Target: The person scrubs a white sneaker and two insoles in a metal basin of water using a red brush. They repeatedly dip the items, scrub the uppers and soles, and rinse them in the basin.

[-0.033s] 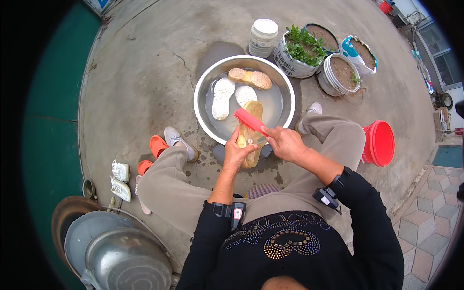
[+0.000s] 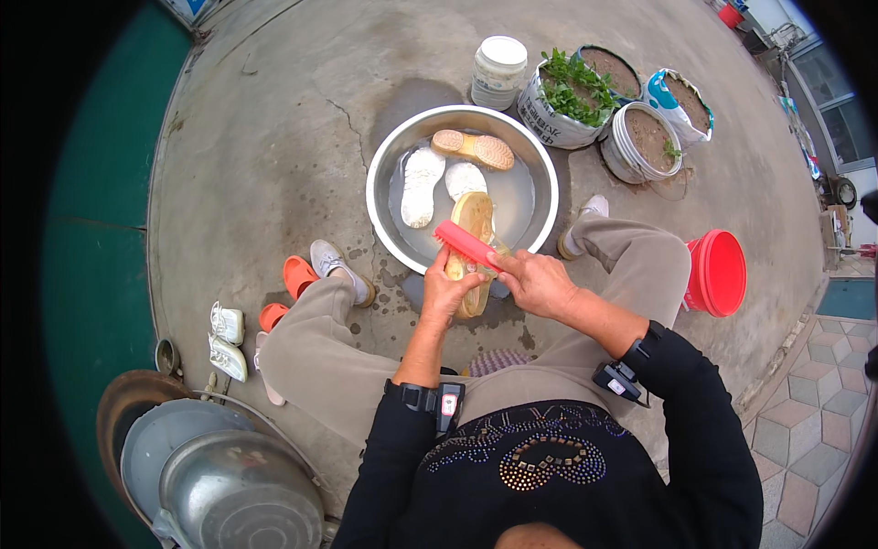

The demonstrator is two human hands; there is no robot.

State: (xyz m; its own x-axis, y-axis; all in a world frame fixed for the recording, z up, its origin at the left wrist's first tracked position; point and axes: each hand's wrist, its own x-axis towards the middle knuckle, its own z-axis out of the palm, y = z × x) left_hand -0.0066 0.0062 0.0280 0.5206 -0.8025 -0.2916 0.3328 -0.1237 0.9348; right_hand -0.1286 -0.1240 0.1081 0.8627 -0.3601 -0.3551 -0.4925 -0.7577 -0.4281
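Shoe (image 2: 474, 212) lies sole up over the near rim of the basin (image 2: 378, 188), its far end inside the rim; the sole is long, narrow and yellowish tan.

The basin is broad, round and of shiny metal with a wide lip, holding cloudy water (image 2: 517, 215). Well to its near left stands a grey metal pot (image 2: 242, 480) with a ringed, rounded base. Just beyond the basin's far right, a white sack (image 2: 555, 126) bears leafy plants (image 2: 578, 87), and beside it a ribbed white tub (image 2: 617, 156) holds crumbly soil. A smooth red bucket (image 2: 718, 273) is to the basin's right, and a lidded white jar (image 2: 499, 73) just past its far rim. Inside the basin, a second shoe (image 2: 473, 149) shows a knobbly, pale orange tread, near two white, rounded, shoe-shaped pieces (image 2: 422, 188).

Across the first shoe runs a slim red plastic brush (image 2: 468, 243) with short bristles; whether they press on the sole I cannot tell. The right hand (image 2: 544, 282) has its fingers wrapped round the brush's handle. The left hand (image 2: 445, 291) grips the shoe's near half, thumb and fingers along its edges.

Under the basin spreads rough grey concrete (image 2: 274, 156), cracked and blotched with damp; far to its left rises a green wall (image 2: 101, 229), and far to its near right lies patterned paving (image 2: 805, 412).
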